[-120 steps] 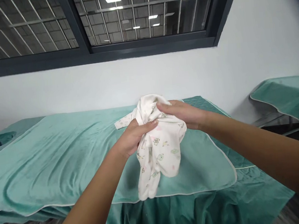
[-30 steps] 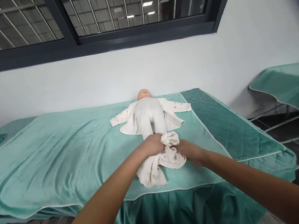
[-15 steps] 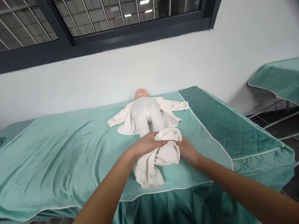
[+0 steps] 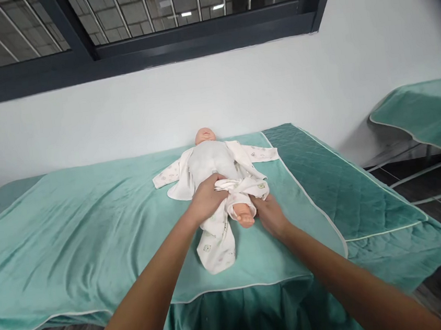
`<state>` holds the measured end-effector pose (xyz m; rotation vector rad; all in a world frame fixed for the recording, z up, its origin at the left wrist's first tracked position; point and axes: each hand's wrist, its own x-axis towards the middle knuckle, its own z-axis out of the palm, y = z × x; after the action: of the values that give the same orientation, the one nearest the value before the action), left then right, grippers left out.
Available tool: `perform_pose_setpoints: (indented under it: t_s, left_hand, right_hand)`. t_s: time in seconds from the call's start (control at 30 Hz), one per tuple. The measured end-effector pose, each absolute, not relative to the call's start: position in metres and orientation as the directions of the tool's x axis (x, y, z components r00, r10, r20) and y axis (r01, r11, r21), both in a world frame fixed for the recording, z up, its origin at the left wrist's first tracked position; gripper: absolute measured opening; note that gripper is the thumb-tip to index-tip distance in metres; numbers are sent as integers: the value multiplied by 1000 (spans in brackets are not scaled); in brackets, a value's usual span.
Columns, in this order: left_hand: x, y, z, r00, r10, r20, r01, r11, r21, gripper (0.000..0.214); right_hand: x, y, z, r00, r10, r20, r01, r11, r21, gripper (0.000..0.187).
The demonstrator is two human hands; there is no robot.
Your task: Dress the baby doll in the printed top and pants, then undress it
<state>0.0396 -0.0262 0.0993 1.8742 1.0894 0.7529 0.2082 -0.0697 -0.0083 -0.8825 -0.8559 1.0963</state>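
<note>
A baby doll point(image 4: 211, 158) lies on its back on the green bed cover, head toward the wall. Its arms are in a white printed jacket point(image 4: 168, 174) that hangs open at the front. White printed baby trousers point(image 4: 218, 244) are bunched around its legs. One bare foot point(image 4: 245, 216) sticks out of a trouser leg, while the other leg of the trousers trails toward the near edge. My left hand point(image 4: 209, 195) is closed on the bunched trouser fabric at the left. On the right side, my right hand point(image 4: 270, 213) grips the same fabric beside the foot.
The bed point(image 4: 94, 236) has a loose light green cover with white piping over a darker quilted layer point(image 4: 337, 194). A white wall point(image 4: 160, 113) and a dark-framed window point(image 4: 199, 38) stand behind. Another green-covered surface point(image 4: 427, 111) is at the right, above metal bars.
The trousers have moved up the doll's legs, away from me, and a foot now shows through one leg opening. My left hand has moved forward with the fabric.
</note>
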Motion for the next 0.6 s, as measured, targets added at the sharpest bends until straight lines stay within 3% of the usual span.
perform_pose_setpoints:
  t_s: [0.17,0.3,0.47,0.6]
  left_hand:
    - [32,-16,93,342,938,60,322,-177,930,16]
    - [14,-12,83,376,925,-54,56,36,998,25]
    - [3,-5,66,258,966,-4,-349,97,932,25]
    - [6,3,54,161,987,-3,-433,74,899,26]
  right_hand:
    - [208,-56,-7,319,926,202,-97,243,-965,28]
    - [210,-49,-8,377,902,211,28,216,-976,25]
    - [220,-40,3,169,906,389,70,382,-921,37]
    - [224,-31,37,-85,871,484,74,490,-868,43]
